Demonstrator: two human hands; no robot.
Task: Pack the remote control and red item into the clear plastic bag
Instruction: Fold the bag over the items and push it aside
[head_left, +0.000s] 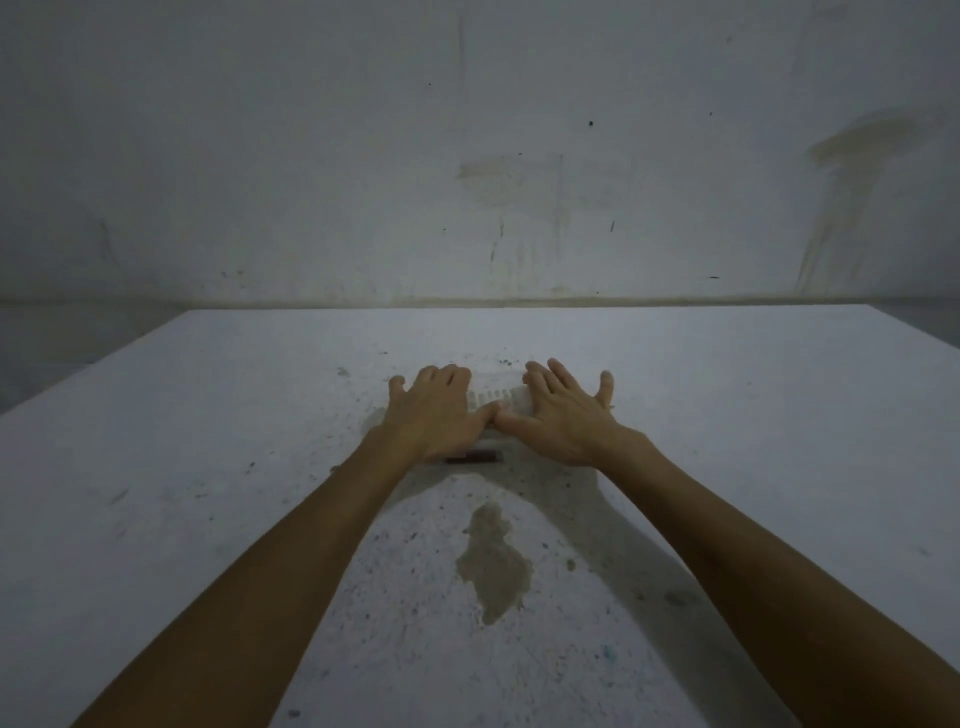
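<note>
left hand (434, 410), right hand (561, 415): flat, open, pressing white remote (498, 402); red item (472, 458) beside. bag not discernible. next: likely sealing or smoothing.

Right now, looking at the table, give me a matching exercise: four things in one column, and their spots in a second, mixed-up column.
Things:
1. left hand
2. right hand
3. red item
4. brownish stain

Spots:
A. nearest the camera, between the forearms
B. flat over the remote control's right end
C. just below the left hand's wrist side
D. flat over the remote's left end

Pairs: 1-D, 2-B, 3-C, 4-A
</note>
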